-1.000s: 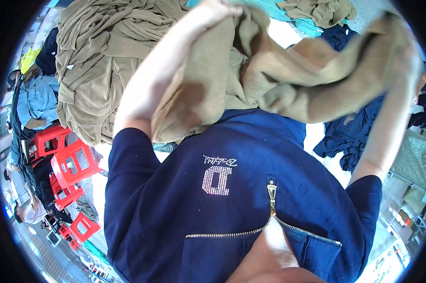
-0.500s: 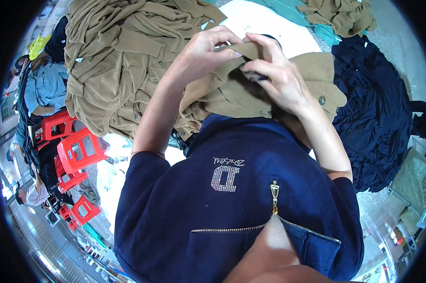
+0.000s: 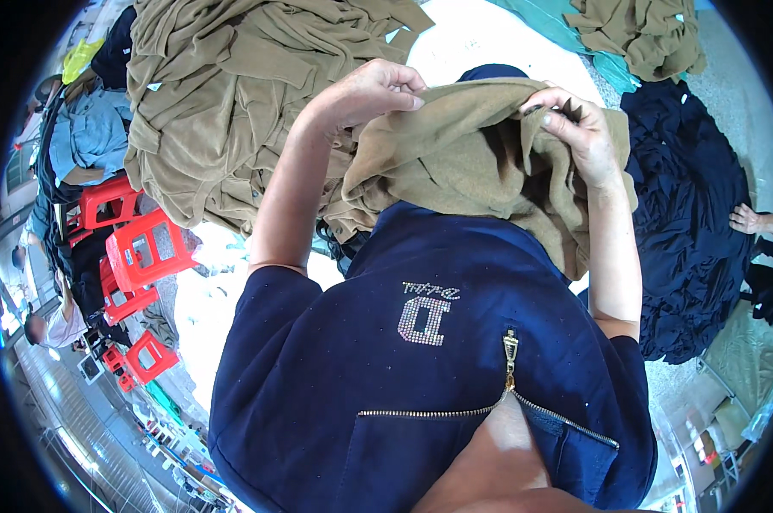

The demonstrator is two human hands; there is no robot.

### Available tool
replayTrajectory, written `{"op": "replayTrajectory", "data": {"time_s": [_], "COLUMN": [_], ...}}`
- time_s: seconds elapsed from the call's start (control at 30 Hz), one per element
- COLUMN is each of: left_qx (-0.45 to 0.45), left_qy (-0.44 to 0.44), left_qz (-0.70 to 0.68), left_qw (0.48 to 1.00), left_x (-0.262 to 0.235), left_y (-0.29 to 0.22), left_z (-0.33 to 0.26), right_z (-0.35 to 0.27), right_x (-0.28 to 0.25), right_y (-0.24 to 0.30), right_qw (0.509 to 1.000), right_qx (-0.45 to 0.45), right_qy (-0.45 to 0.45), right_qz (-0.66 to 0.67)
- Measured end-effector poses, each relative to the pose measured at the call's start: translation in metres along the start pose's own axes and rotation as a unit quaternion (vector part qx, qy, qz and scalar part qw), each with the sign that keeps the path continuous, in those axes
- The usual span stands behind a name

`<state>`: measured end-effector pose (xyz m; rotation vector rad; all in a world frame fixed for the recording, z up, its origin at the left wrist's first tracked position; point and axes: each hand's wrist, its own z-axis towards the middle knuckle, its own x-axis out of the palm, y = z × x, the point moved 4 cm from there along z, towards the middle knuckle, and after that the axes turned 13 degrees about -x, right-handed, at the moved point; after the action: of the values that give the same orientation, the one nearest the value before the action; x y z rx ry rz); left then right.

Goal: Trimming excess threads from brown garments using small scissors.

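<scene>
Holding a brown soft-napped garment (image 3: 455, 154) spread between left hand (image 3: 369, 92) and right hand (image 3: 581, 132), just ahead of the navy zip top (image 3: 421, 265). Open room mainly beyond the garment's upper edge, over the white tabletop (image 3: 510, 38); farther past that edge and to the right, teal cloth (image 3: 545, 19) and a smaller brown pile (image 3: 643, 34). Hemmed in at the garment's left by the big brown clothing heap (image 3: 241, 94) (touching or just beside, impossible to tell). Crowded at the garment's right by the navy clothing heap (image 3: 686, 222), with another person's hand (image 3: 744, 219) at that heap's far side. Well off to the garment's left, past the brown heap, red plastic stools (image 3: 120, 248). Upper edge drawn out in a shallow arc, with deep folds sagging beneath. At the garment's upper left, left hand with wrist bent inward, thumb and forefinger pinching the edge. At its upper right, right hand above a nearly upright forearm, thumb and curled fingers clasping a gathered fold. Elbows bent wide, forearms flanking the garment.
</scene>
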<state>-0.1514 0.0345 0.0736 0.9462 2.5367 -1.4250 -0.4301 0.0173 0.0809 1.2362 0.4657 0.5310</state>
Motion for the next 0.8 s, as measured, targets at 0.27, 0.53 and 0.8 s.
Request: {"op": "replayTrajectory", "data": {"time_s": [0.27, 0.53, 0.8], "left_qx": [0.211, 0.146, 0.007], "left_qy": [0.146, -0.065, -0.071], "left_qz": [-0.354, -0.449, -0.513], "left_qw": [0.899, 0.879, 0.855], "left_x": [-0.051, -0.051, -0.048], "left_y": [-0.063, -0.073, 0.04], "left_z": [-0.042, -0.043, -0.043], "right_z": [0.024, -0.039, -0.274], "right_x": [-0.046, -0.189, -0.247], "right_y": [0.083, 0.062, 0.046], "right_qw": [0.985, 0.849, 0.785], "right_qx": [-0.124, -0.174, -0.035], "right_qy": [-0.097, -0.494, -0.594], "right_qz": [0.078, -0.072, -0.172]}}
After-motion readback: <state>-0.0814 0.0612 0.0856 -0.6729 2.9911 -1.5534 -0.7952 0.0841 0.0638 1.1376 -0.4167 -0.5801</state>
